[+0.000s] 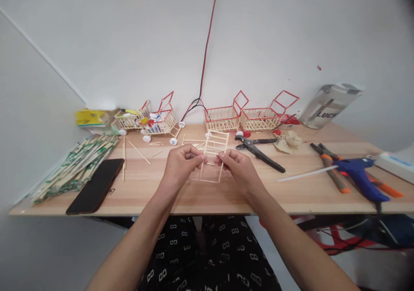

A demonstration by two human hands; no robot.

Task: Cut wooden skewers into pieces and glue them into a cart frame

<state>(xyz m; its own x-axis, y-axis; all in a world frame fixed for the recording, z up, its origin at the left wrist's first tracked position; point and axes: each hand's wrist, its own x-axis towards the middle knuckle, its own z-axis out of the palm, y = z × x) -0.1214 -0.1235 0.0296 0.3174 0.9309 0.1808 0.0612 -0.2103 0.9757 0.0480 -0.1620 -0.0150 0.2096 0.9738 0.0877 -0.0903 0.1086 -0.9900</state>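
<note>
A small ladder-like frame of thin wooden sticks [216,146] is held up above the middle of the table. My left hand [183,163] pinches its left side stick between thumb and fingertips. On the opposite side stick, my right hand [237,166] closes thumb and fingers in the same way. Several crossbars span the upper part, and one bar joins the lower ends. Behind the frame, loose stick pieces [197,144] lie on the wood, partly hidden by my left hand.
Miniature stick carts with red trim [221,117] line the wall. Black cutters [260,153], pliers [333,170] and a blue glue gun [359,176] lie to the right. A phone [95,187] and wrapped chopsticks [76,163] are at left. A silver bag [330,105] leans at back right.
</note>
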